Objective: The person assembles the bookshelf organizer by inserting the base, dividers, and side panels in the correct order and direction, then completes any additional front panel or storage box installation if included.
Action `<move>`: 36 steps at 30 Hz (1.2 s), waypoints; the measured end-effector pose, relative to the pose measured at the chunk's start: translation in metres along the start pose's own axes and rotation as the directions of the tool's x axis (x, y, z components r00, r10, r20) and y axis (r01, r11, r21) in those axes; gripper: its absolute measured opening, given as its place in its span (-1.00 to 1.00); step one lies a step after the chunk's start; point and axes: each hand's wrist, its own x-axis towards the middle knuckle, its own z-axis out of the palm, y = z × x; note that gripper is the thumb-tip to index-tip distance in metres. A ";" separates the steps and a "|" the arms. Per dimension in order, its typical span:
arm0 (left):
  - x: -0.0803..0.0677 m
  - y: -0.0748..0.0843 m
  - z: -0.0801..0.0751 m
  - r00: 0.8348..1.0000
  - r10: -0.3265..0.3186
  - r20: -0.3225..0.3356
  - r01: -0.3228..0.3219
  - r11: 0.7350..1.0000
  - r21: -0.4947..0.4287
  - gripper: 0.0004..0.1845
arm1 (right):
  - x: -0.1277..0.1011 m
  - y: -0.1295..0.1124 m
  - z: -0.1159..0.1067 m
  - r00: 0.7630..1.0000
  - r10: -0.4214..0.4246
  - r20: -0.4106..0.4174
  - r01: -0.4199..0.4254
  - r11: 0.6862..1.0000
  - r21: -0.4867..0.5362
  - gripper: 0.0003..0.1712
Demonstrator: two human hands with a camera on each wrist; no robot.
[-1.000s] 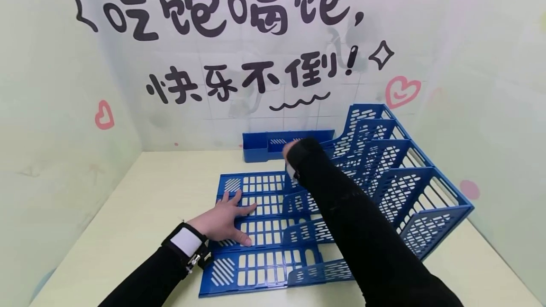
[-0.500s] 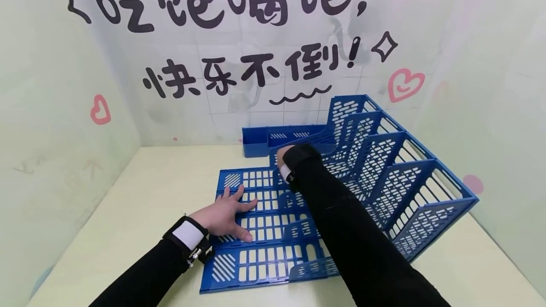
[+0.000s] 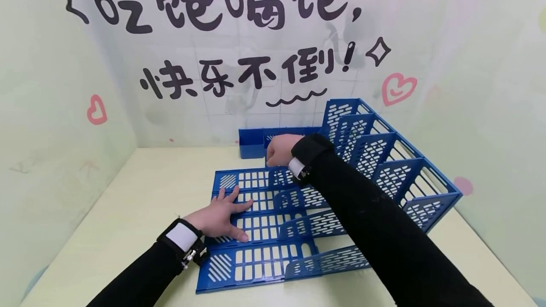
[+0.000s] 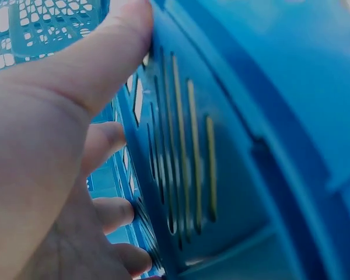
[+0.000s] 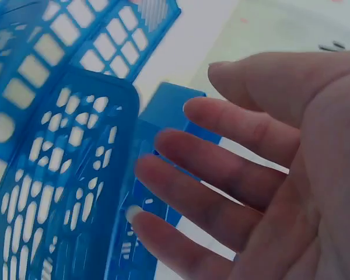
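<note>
Your left hand (image 3: 222, 216) presses flat on the blue file rack (image 3: 273, 231); dividers seated. Your right hand (image 3: 279, 149), fingers loose, empty, hovers near the unattached blue tray (image 3: 251, 143) at the table's far edge.

Soft, even brightness fills the head view, and the blue file rack (image 3: 324, 203) throws only a faint shadow on the pale table (image 3: 141, 203) just beside it; the walls curve at the frame edges around the rack. The left wrist view is dim and blue-tinted, the rack (image 4: 221, 175) close and soft. In the right wrist view the fingers (image 5: 233, 169) before the rack are blurred, the background washed out.
</note>
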 end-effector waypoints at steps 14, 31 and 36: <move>0.000 -0.008 -0.017 0.998 -0.046 0.041 0.045 0.999 0.030 0.29 | -0.005 0.002 0.052 0.981 0.106 0.161 -0.079 0.983 -0.164 -0.57; 0.007 -0.012 -0.012 0.995 -0.099 0.010 0.099 0.995 0.020 0.29 | 0.014 -0.016 0.047 0.994 0.014 0.109 -0.006 0.998 -0.069 -0.67; 0.008 -0.011 -0.002 0.997 -0.078 0.027 0.077 0.996 0.034 0.28 | 0.005 -0.001 0.027 0.996 -0.014 0.085 0.015 1.000 -0.010 -0.53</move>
